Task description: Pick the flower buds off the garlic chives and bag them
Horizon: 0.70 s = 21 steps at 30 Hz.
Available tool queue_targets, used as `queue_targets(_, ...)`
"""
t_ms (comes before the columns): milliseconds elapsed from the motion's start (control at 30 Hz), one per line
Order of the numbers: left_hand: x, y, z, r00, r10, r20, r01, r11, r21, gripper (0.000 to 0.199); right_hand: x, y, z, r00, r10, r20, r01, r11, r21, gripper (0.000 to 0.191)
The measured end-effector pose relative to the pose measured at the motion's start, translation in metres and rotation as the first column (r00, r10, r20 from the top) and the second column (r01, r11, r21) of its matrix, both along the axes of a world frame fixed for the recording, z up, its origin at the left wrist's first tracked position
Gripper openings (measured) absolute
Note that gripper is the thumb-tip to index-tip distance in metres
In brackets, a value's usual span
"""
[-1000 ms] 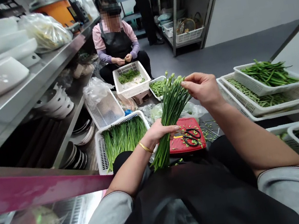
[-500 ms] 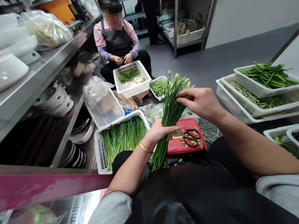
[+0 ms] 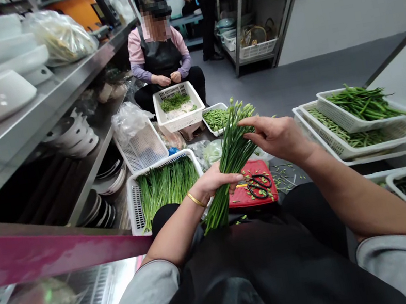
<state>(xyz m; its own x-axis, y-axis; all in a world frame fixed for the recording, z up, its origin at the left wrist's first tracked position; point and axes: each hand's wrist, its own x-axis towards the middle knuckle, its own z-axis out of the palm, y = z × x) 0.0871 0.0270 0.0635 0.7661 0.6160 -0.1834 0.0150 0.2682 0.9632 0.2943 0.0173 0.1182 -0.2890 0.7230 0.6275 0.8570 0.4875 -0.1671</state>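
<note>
"Can you read any writing from over here?"
"Not a word or number. Even the dark panel (image 3: 99,14) on that orange cooker (image 3: 74,13) is too small and blurred to make out."

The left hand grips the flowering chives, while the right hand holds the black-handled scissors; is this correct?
Not quite: in the head view, the black-handled scissors lie on the red surface; the right hand is at the upper part of the flowering chives, which the left hand does grip.
</note>
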Motion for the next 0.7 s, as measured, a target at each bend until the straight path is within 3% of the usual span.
queue_targets(100,0.000,0.000,0.000,1.000,-0.021,0.008,0.020,1.000,0.015,0.049,-0.002,0.001,-0.002,0.993,0.002,0.119,-0.015,0.994,0.109,0.025)
queue_targets(200,0.000,0.001,-0.001,0.999,-0.045,-0.012,0.045,0.998,0.035,0.048,0.000,0.003,-0.001,0.987,0.014,0.159,-0.034,0.992,0.124,0.031)
queue_targets(300,-0.001,0.003,-0.001,0.999,-0.026,-0.045,0.028,0.999,0.045,0.047,0.008,0.006,0.001,0.997,-0.010,0.075,0.003,0.996,0.095,0.030)
queue_targets(533,0.003,0.005,-0.005,0.996,0.050,-0.079,-0.044,0.996,0.076,0.043,0.017,-0.004,0.017,0.953,-0.252,-0.167,0.263,0.964,0.048,0.022)
queue_targets(600,0.007,0.006,-0.007,0.986,0.131,-0.107,-0.119,0.987,0.106,0.041,0.005,-0.014,0.017,0.943,-0.223,-0.248,0.236,0.972,0.025,0.022)
queue_targets(700,0.013,0.006,-0.010,0.961,0.230,-0.151,-0.200,0.962,0.188,0.037,-0.017,-0.018,0.007,0.945,-0.147,-0.293,0.106,0.983,-0.149,0.025)
